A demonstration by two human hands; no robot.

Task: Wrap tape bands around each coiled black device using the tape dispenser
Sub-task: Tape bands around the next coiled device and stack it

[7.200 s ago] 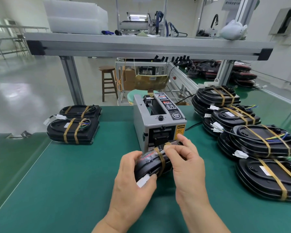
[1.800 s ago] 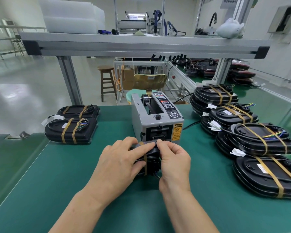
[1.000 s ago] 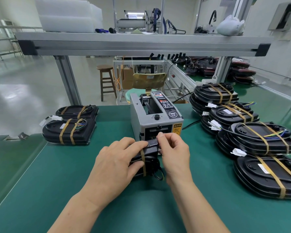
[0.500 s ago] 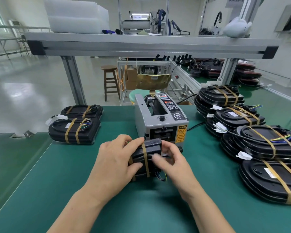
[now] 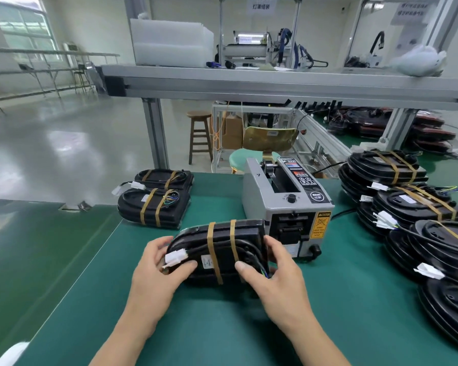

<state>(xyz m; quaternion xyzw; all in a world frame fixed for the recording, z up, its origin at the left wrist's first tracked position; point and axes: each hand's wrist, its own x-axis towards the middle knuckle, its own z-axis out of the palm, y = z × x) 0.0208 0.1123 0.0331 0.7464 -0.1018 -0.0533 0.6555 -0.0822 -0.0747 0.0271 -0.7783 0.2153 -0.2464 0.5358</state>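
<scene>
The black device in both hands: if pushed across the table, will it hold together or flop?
Probably moves as one stiff block: two tape bands cinch the black device and its coiled cable. Its broad, flat shape suggests sliding, not rolling. The white connector juts free near the left hand and could snag; the right hand grips the other end.

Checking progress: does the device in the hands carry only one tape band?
No, two tan tape bands wrap the held black device.
</scene>
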